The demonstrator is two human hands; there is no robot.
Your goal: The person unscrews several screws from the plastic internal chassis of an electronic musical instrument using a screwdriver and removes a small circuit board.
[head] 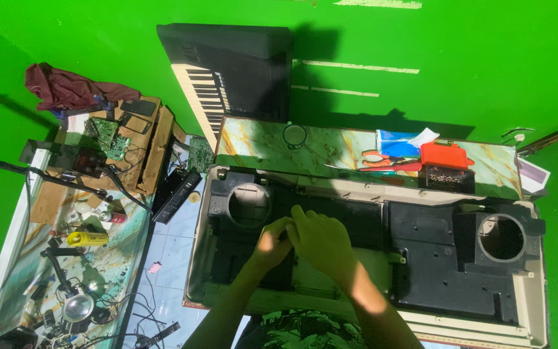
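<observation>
Forearms: both come up from bottom centre of frame, over a green-patterned garment at the lower edge.
Left hand (271, 240): centre frame, fingers curled down onto the dark inner section of the opened keyboard casing (369, 258); what it grips is hidden, can't tell if pinching anything.
Right hand (321, 240): just beside the left, touching it, palm down, fingers bent over same spot; closed-ish on the part below, exact hold not visible.
Casing: beige shell w/ black inner panels, lies flat across centre-right of frame. Round speaker opening, left (248, 204); round speaker opening, right (501, 237).
Worktop (259, 145): marbled green-cream slab behind the casing, upper centre.
On worktop: clear round ring or lid (294, 136); orange-handled pliers (382, 157); orange box (445, 155); blue-white pack (396, 142).
Behind: second keyboard (227, 71), black w/ white keys, leans on the green wall, top centre.
Left of frame: side bench w/ green circuit boards (106, 134), yellow can (88, 238), maroon cloth (66, 87), cables.
Doing it well (judgement): both hands crowd one spot, so keep pressure even, lift or press straight, no twisting; shell edge looks thin. Keep wrists off the loose panel nr bottom edge; sun patch glares on that area, so feel for clips rather than force.
</observation>
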